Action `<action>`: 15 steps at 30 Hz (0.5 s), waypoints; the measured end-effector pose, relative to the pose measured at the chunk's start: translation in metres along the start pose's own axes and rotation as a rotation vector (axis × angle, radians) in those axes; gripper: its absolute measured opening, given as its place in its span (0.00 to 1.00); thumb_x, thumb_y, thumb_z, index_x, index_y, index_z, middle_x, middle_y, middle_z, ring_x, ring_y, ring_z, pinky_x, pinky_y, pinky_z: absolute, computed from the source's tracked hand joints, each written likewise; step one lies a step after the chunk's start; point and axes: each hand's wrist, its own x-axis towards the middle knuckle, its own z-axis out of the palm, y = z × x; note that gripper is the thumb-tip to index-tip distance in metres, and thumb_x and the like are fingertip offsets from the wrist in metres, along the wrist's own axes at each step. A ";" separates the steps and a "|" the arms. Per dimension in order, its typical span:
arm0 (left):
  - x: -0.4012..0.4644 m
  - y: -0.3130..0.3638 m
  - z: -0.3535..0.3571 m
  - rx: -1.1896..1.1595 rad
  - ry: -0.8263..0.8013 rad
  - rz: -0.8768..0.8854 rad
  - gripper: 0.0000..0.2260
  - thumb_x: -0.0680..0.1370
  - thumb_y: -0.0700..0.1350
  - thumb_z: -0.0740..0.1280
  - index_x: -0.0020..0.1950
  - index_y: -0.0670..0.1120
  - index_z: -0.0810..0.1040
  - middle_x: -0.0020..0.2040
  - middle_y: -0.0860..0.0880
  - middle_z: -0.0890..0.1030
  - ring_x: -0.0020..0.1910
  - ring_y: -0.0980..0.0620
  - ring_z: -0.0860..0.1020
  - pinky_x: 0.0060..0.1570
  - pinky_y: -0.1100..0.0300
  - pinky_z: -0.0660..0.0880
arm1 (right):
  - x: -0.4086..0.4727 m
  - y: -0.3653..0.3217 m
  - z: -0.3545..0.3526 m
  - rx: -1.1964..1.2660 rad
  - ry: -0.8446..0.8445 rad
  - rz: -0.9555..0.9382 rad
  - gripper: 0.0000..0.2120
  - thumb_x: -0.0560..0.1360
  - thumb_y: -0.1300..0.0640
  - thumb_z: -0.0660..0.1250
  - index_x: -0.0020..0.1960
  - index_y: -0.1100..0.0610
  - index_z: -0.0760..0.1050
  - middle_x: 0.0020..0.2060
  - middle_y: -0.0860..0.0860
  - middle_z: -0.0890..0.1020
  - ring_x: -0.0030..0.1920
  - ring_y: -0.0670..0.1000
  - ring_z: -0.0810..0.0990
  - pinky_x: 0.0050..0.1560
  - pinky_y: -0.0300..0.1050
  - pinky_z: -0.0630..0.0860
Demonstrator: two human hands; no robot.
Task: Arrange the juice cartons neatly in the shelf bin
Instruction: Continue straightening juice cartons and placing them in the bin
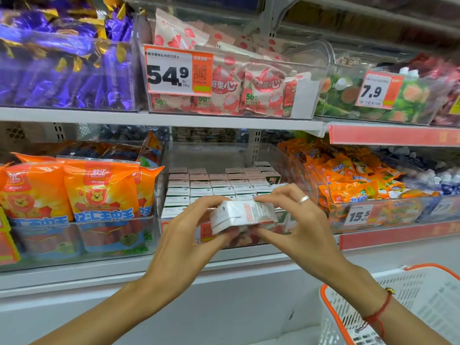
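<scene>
I've got both hands, left (184, 235) & right (296, 220), pinching small white juice carton (242, 214) tilted before clear plastic bin (293, 158); could topple packed rows (214, 188) going in.

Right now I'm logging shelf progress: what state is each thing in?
Juice carton: tilted, held in front of the bin.
Left hand: grips the carton.
Right hand: grips the carton.
Shelf bin: partly filled with upright rows.
Basket: nothing visible inside.
</scene>
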 end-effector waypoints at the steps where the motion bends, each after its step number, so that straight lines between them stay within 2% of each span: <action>1: 0.002 -0.001 0.003 -0.049 0.001 -0.060 0.18 0.70 0.56 0.72 0.59 0.62 0.74 0.57 0.65 0.79 0.57 0.63 0.77 0.53 0.71 0.74 | 0.002 0.004 -0.003 -0.045 -0.014 -0.018 0.22 0.70 0.42 0.73 0.61 0.50 0.79 0.53 0.47 0.79 0.53 0.46 0.76 0.46 0.43 0.78; 3: 0.012 -0.005 0.011 -0.129 0.014 -0.145 0.18 0.69 0.56 0.72 0.58 0.63 0.75 0.55 0.67 0.80 0.55 0.64 0.78 0.47 0.73 0.75 | 0.006 0.016 -0.007 -0.097 -0.034 -0.006 0.23 0.73 0.36 0.66 0.61 0.49 0.78 0.54 0.45 0.80 0.55 0.45 0.77 0.48 0.40 0.76; 4: 0.019 -0.007 0.016 -0.159 0.021 -0.176 0.17 0.70 0.55 0.73 0.57 0.63 0.75 0.54 0.67 0.79 0.54 0.66 0.78 0.45 0.74 0.75 | 0.008 0.026 -0.008 -0.116 -0.031 0.011 0.21 0.75 0.38 0.63 0.61 0.49 0.78 0.54 0.44 0.80 0.56 0.44 0.76 0.50 0.39 0.75; 7: 0.051 -0.018 0.036 -0.193 0.052 -0.249 0.15 0.73 0.49 0.74 0.56 0.62 0.74 0.52 0.70 0.79 0.52 0.70 0.76 0.44 0.77 0.72 | 0.014 0.066 -0.010 -0.243 0.025 0.061 0.13 0.78 0.52 0.66 0.61 0.52 0.78 0.55 0.48 0.80 0.59 0.48 0.74 0.56 0.41 0.71; 10: 0.093 -0.030 0.065 -0.165 0.087 -0.312 0.14 0.75 0.47 0.72 0.55 0.59 0.72 0.48 0.64 0.80 0.48 0.71 0.76 0.42 0.76 0.73 | 0.017 0.108 -0.011 -0.387 0.072 0.207 0.17 0.76 0.61 0.68 0.65 0.56 0.76 0.61 0.53 0.77 0.64 0.55 0.73 0.64 0.49 0.69; 12: 0.121 -0.039 0.087 -0.130 0.092 -0.360 0.15 0.76 0.46 0.72 0.59 0.54 0.70 0.51 0.59 0.78 0.47 0.64 0.78 0.45 0.69 0.76 | 0.017 0.128 -0.008 -0.416 0.096 0.282 0.20 0.77 0.61 0.67 0.69 0.59 0.72 0.66 0.54 0.74 0.68 0.56 0.70 0.68 0.51 0.66; 14: 0.141 -0.048 0.109 -0.073 0.065 -0.419 0.18 0.76 0.47 0.72 0.63 0.49 0.70 0.52 0.53 0.79 0.48 0.54 0.79 0.51 0.54 0.78 | 0.016 0.142 -0.003 -0.378 0.098 0.328 0.21 0.79 0.59 0.64 0.71 0.59 0.69 0.71 0.54 0.70 0.71 0.54 0.66 0.70 0.49 0.63; 15: 0.149 -0.053 0.118 -0.030 0.044 -0.435 0.19 0.76 0.48 0.72 0.64 0.47 0.70 0.53 0.50 0.79 0.48 0.50 0.79 0.51 0.50 0.78 | 0.015 0.148 0.001 -0.343 0.099 0.346 0.21 0.80 0.58 0.62 0.72 0.59 0.67 0.72 0.52 0.68 0.72 0.53 0.65 0.70 0.47 0.62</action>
